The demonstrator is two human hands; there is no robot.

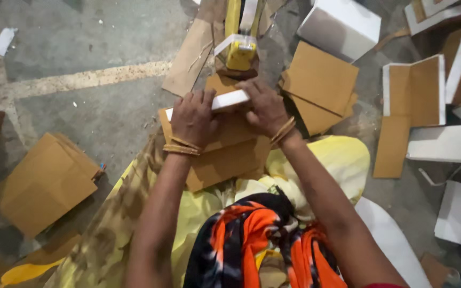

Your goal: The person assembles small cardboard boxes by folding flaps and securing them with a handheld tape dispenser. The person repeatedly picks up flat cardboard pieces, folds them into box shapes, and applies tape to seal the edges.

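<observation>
Seen from above, a person sits on a grey concrete floor (97,112), arms stretched forward over a lap covered in yellow cloth (342,157). The left hand (194,118) and the right hand (265,106) both rest on a folded cardboard piece (229,100) with a white outer face and a brown inner side. It lies across the lap, just in front of the knees. The left hand's grip is closed over the near left part of the piece, fingers curled over its top edge. The right hand's grip is closed on the right end, fingers bent down against the white strip. Thin gold bangles (181,147) circle both wrists. Directly beyond the hands stands a yellow stapling tool (240,50) with a white part on top, almost touching the far edge of the cardboard. Under the held piece lies a small pile of brown cardboard sheets (225,160). To the right of the hands sits another stack of brown sheets (318,85), and further right lie folded white boxes (342,24), some open and showing brown insides. On the left, well apart from the hands, a stack of flat brown cardboard (46,184) rests on the floor. An orange and black patterned scarf (252,240) hangs at the bottom centre.
</observation>
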